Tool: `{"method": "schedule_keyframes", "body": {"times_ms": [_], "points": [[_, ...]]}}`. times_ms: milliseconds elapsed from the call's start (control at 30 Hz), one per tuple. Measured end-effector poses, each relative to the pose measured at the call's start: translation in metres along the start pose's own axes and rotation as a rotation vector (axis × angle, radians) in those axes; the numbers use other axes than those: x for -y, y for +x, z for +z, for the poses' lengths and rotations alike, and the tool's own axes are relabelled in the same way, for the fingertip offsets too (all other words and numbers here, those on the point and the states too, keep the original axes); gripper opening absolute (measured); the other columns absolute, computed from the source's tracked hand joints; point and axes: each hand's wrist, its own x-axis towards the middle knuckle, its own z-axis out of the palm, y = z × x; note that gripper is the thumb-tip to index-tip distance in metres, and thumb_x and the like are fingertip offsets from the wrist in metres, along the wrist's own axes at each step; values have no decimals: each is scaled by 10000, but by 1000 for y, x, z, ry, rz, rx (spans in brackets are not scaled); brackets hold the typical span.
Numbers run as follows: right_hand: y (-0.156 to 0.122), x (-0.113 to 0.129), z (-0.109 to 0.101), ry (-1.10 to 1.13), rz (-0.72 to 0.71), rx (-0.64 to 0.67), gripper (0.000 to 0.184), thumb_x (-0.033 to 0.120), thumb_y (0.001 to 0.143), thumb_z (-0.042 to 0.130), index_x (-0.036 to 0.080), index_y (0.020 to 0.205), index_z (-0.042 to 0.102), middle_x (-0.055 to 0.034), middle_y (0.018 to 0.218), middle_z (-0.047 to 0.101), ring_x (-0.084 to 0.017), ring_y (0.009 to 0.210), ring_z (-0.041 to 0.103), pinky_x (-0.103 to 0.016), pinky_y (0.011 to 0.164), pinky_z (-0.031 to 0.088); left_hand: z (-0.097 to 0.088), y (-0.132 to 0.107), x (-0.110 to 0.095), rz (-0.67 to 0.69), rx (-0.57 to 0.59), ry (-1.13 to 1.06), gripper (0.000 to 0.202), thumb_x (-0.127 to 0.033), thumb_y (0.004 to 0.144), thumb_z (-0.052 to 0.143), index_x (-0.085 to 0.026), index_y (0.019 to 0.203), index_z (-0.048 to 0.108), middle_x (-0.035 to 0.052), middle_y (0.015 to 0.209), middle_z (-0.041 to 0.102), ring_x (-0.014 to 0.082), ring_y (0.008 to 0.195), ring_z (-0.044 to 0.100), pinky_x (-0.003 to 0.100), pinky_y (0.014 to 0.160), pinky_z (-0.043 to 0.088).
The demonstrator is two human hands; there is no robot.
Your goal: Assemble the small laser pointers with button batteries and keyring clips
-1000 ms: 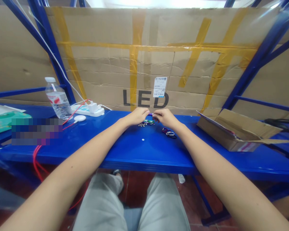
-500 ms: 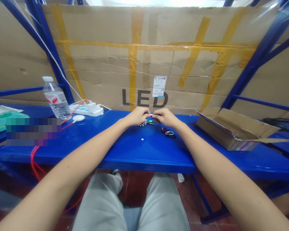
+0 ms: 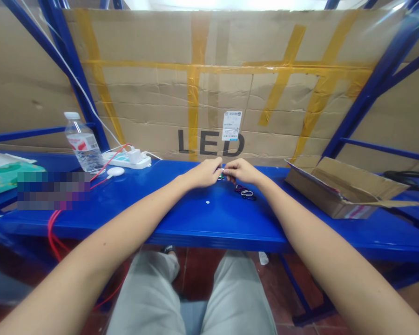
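Observation:
Both of my hands meet at the middle back of the blue table [image 3: 209, 223]. My left hand [image 3: 205, 172] and my right hand [image 3: 242, 171] have their fingers pinched together over a small item between them; it is too small to name, only a bit of green and silver shows at the fingertips [image 3: 222, 176]. Just right of my right hand lie small purple and silver carabiner clips [image 3: 245, 191] on the table. A tiny white round piece [image 3: 207, 202] lies alone in front of my hands.
A water bottle [image 3: 83, 143], a white power strip with a charger [image 3: 128, 159], a white puck on a red cable [image 3: 115, 171] stand at the left. An open cardboard box [image 3: 345, 193] sits at the right. A taped cardboard sheet marked LED [image 3: 212, 93] forms the back wall.
My left hand has shifted slightly right and down over the small green and silver pieces, which it now mostly hides. The purple item seen between my fingertips earlier no longer shows.

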Motion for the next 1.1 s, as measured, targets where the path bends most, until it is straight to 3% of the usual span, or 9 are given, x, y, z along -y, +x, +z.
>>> {"method": "schedule_keyframes", "body": {"times_ms": [300, 467, 700, 1100], "points": [[0, -1, -1, -29, -6, -43, 324, 415, 801, 645, 164, 605, 589, -11, 535, 586, -131, 483, 543, -264, 505, 449, 5, 5, 4, -113, -151, -267, 44, -176, 821, 586, -169, 780, 601, 33, 799, 679, 172, 756, 600, 294, 682, 430], [-1, 1, -3, -24, -10, -33, 317, 414, 803, 642, 160, 619, 600, -18, 548, 596, -135, 489, 549, -268, 509, 445, 4, 6, 4, -134, -156, -385, 75, -203, 788, 641, -160, 748, 594, 19, 781, 669, 157, 763, 591, 278, 692, 436], [-2, 4, -3, -66, -4, -17, 322, 428, 786, 652, 159, 614, 607, -5, 531, 594, -122, 464, 524, -259, 493, 422, 6, 4, 7, -68, -101, -286, 78, -185, 823, 599, -177, 777, 536, 2, 767, 626, 153, 731, 562, 279, 661, 396], [-4, 4, -2, 264, 107, -2, 210, 343, 723, 677, 148, 657, 638, 16, 471, 527, -96, 416, 421, -244, 429, 320, 1, 2, 1, 58, -130, -184, 90, -184, 883, 559, -179, 793, 563, 14, 786, 662, 146, 734, 573, 267, 683, 388]]}}
